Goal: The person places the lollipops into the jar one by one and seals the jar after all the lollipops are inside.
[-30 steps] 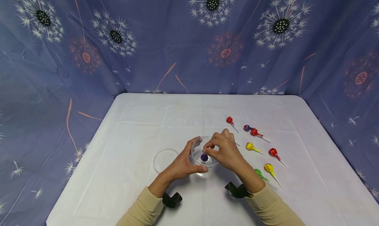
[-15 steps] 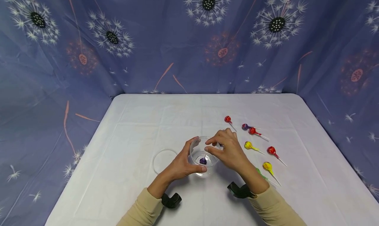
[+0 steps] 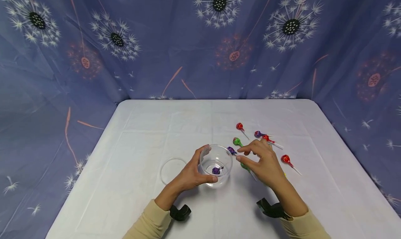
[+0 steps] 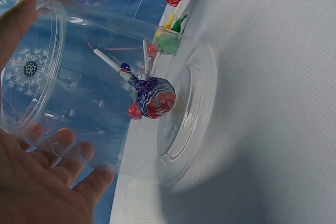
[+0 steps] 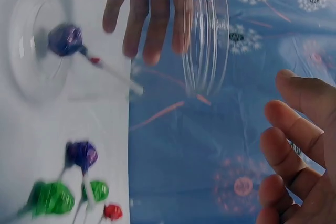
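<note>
My left hand (image 3: 194, 173) grips a clear plastic jar (image 4: 100, 129) by its side, thumb toward me, the mouth tilted up. Inside the jar a purple-wrapped lollipop (image 4: 155, 98) rests by the bottom, its white stick toward the mouth. To the right of the jar hovers my right hand (image 3: 263, 160), thumb and fingers apart with nothing between them. Beneath and beside that hand lie a purple lollipop (image 3: 232, 150), a green lollipop (image 3: 237, 141) and another green one (image 3: 245, 166), partly covered by the fingers.
A clear ring-shaped lid (image 3: 162, 173) lies left of the jar, partly behind the left hand. Farther right are red lollipops (image 3: 285, 159) and a purple one (image 3: 258, 134). A patterned blue curtain (image 3: 175, 40) stands behind the white table (image 3: 150, 127).
The purple lollipop has left my right fingers and dropped to the jar's bottom. My right hand has withdrawn from the mouth and moved right, over the loose lollipops. The left hand keeps its grip.
</note>
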Action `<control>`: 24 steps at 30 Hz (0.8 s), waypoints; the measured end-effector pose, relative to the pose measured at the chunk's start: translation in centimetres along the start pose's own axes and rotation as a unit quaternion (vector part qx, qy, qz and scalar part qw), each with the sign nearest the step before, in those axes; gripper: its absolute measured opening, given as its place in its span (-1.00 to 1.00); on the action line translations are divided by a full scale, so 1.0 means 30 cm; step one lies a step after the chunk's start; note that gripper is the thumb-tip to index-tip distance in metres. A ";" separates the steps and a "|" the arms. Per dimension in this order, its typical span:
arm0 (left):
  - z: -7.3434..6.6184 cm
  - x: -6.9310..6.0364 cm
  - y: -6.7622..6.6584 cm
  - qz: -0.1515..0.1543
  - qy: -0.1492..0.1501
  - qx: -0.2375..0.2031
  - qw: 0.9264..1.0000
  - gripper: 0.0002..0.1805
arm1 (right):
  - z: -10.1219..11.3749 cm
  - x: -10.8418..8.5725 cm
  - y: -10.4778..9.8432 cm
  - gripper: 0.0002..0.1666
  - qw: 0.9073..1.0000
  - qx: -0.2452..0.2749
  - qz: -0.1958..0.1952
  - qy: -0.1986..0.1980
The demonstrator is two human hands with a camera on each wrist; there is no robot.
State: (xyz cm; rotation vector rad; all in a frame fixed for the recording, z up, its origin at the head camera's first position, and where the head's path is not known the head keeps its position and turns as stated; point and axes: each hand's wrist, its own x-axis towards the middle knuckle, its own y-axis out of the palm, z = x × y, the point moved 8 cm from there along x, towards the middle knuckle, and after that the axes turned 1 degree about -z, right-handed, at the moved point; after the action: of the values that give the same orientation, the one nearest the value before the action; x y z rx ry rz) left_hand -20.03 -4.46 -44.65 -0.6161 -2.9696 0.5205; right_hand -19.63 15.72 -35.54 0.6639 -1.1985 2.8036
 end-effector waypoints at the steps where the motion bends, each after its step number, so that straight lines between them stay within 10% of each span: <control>1: 0.001 -0.001 -0.001 -0.001 -0.002 0.000 1.000 0.10 | -0.012 -0.008 -0.010 -0.78 1.000 -0.004 -0.002 0.006; 24: -0.001 0.001 -0.002 -0.002 -0.004 -0.001 1.000 0.08 | -0.208 -0.175 -0.171 -0.77 0.994 -0.032 -0.080 0.065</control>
State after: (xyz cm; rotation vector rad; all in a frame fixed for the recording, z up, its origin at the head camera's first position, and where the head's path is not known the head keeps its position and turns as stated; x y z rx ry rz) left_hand -20.07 -4.49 -44.60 -0.6094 -2.9784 0.5220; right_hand -16.25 24.43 -37.92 0.5391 -1.1529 2.6203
